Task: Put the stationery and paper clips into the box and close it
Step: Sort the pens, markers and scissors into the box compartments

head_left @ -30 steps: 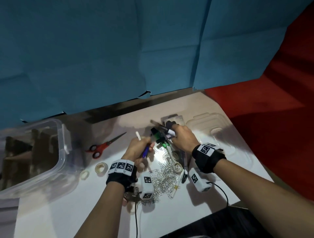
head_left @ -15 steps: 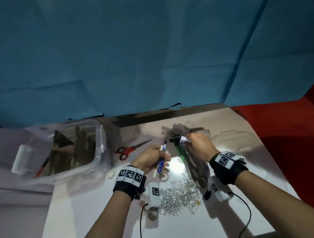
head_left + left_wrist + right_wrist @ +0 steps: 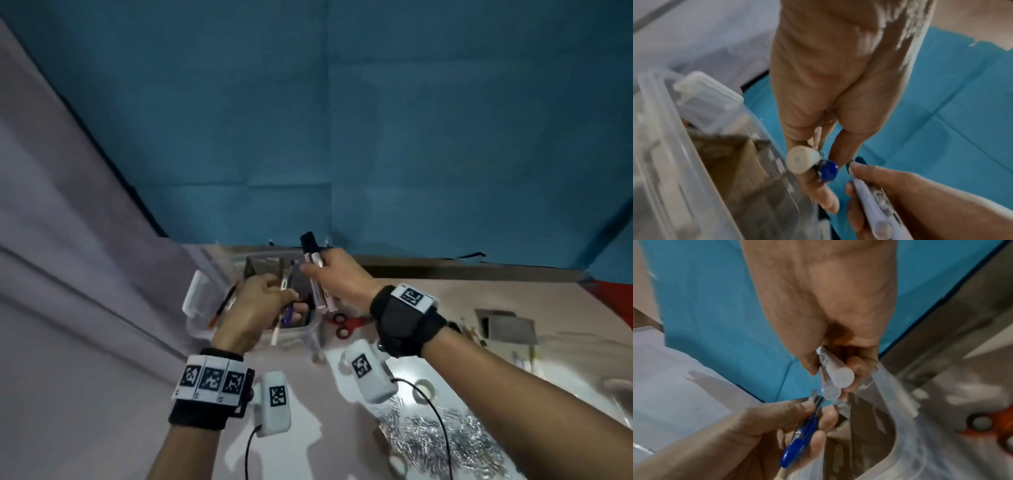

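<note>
Over the clear plastic box (image 3: 310, 327) my left hand (image 3: 274, 301) grips a blue pen (image 3: 287, 317) and a white pen (image 3: 276, 334), both tilted down towards the box. In the left wrist view their ends show as the white pen (image 3: 803, 160) and blue pen (image 3: 829, 168). My right hand (image 3: 320, 274) holds a bundle of markers (image 3: 317, 287), black cap (image 3: 308, 241) up, just right of the left hand. The marker ends (image 3: 839, 376) hang above the box's corner. Paper clips (image 3: 445, 442) lie heaped on the table at the near right.
Red scissors (image 3: 346, 325) lie right of the box, under my right wrist. A tape roll (image 3: 424, 389) sits by the clips. Grey card pieces (image 3: 510, 329) lie further right. Brown dividers (image 3: 740, 162) and a pencil are inside the box. A white latch (image 3: 197, 294) is on its left end.
Both hands have moved left from the middle of the table to above the box, carrying the pens and markers. The view has swung left with them.
</note>
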